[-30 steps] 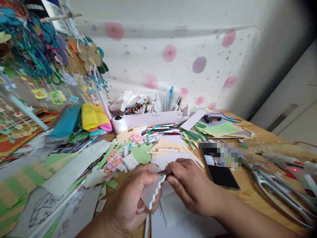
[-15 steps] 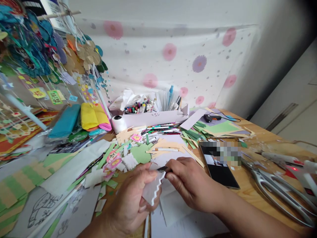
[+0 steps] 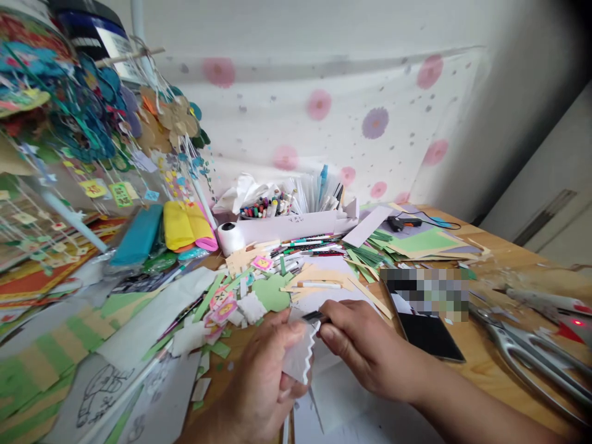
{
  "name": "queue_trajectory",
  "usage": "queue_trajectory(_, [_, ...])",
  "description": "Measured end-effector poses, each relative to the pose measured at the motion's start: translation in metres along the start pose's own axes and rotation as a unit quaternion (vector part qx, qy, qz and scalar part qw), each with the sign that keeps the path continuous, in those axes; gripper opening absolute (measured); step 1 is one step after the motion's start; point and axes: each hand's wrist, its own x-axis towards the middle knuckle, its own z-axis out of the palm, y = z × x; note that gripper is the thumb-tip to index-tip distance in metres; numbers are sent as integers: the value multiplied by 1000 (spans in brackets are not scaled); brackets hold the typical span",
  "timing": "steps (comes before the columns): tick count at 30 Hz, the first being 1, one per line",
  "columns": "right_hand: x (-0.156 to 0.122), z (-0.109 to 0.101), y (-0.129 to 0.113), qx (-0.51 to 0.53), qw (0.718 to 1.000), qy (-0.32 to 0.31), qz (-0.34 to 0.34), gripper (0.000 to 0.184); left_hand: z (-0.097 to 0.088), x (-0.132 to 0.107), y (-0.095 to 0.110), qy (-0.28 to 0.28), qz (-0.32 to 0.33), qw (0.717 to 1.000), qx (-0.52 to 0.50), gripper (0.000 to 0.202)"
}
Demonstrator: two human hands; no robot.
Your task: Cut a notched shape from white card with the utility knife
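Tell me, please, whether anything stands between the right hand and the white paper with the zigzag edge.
Only the dark tool that the right hand holds; it reaches the upper part of the white paper gripped in the left hand. Nothing else visible stands between them.

I cannot identify the slim dark tool (image 3: 312, 316); the right hand (image 3: 358, 342) covers its rear part. The left hand (image 3: 268, 364) conceals one side of the small white paper piece with a zigzag edge (image 3: 298, 357). I find the upper portion of the black rectangular device (image 3: 428, 336) blurred into blocks. The right border cuts off the handles of the large silver metal scissors (image 3: 513, 357). Handwriting on the long pale cardboard box (image 3: 277, 230) is too small for me to read. Both forearms (image 3: 444, 388) run out of view.
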Motion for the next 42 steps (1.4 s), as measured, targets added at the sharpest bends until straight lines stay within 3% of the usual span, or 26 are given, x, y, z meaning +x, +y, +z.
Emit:
queue_trajectory(4, [-2,4,2,120,984,126,-26,32,-4,3,-2,-7,47,999,8,34])
queue_trajectory(7, [-4,6,5,192,964,185,5,35,-6,4,-1,22,91,995,36,30])
queue_trajectory(14, [0,7,8,231,959,159,27,13,-4,6,6,28,81,994,70,17])
queue_trajectory(18, [3,8,6,196,962,185,40,8,0,6,6,52,93,992,68,16])
queue_trajectory(23, [4,11,4,158,966,202,37,7,8,5,3,131,126,983,20,23])
queue_trajectory(29, [-1,-5,9,173,975,137,-27,23,4,2,4,24,92,993,66,17])
queue_trajectory(32, [-1,-10,11,101,987,100,-69,25,0,1,5,-5,93,994,62,24])
queue_trajectory(36, [1,-6,12,7,991,79,-110,17,1,2,6,-21,83,995,40,25])
queue_trajectory(42, [1,0,10,-17,989,93,-117,11,4,0,7,-3,64,998,16,17])
